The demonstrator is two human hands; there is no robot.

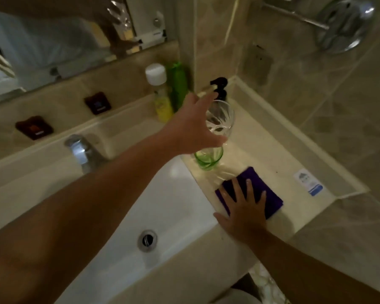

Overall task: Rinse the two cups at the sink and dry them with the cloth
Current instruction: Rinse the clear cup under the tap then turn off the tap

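Observation:
A clear glass (pixel 222 116) is on the counter's right side, just behind a green cup (pixel 208 159) that stands upright there. My left hand (pixel 193 126) reaches across the sink with fingers spread around the clear glass, thumb below it and fingertips above; I cannot tell whether it touches the glass. A folded purple cloth (pixel 270 195) lies on the counter nearer to me. My right hand (pixel 242 207) rests flat on the cloth with straight fingers.
The white sink (pixel 180 194) with its drain (pixel 148 240) and chrome faucet (pixel 81 152) lies below my left arm. A yellow bottle (pixel 160 102), green bottle (pixel 178 84) and black pump dispenser (pixel 219 87) stand at the back. A sticker (pixel 310 183) is on the counter.

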